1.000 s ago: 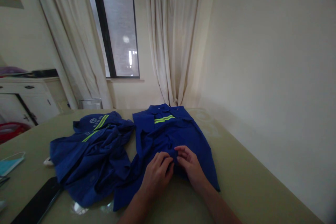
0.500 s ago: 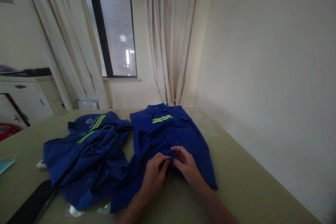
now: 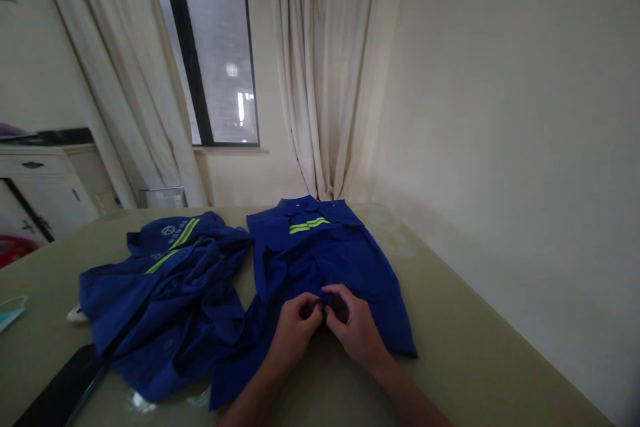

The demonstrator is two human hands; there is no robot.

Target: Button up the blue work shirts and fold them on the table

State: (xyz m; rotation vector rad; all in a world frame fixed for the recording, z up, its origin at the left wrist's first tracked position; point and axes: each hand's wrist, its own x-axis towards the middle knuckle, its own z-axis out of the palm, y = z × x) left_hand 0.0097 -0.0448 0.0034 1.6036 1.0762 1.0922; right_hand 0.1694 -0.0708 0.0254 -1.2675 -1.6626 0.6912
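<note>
A dark blue work jacket (image 3: 345, 247) with yellow-green stripes across its chest lies spread on the table, collar toward the far side. At its near edge, my left hand (image 3: 295, 327) pinches the cloth between thumb and forefinger. My right hand (image 3: 355, 327) closes on the same bit of cloth from the other side, the fingertips of both hands almost touching. Whether a button or only a fold sits between them is too small and dark to tell. To the left, a second blue work jacket (image 3: 170, 300) lies crumpled, with a pale logo and yellow-green stripes.
A black phone (image 3: 63, 387) lies on the table (image 3: 475, 327) at the near left, by a small shiny clear wrapper (image 3: 141, 402). A face mask (image 3: 11, 315) is at the left edge. Walls and curtains (image 3: 327, 80) border the table's far and right sides.
The fingers of both hands have shifted slightly on the pinched cloth, the right hand curling more around it. The view has moved a little; the jackets lie as before.
</note>
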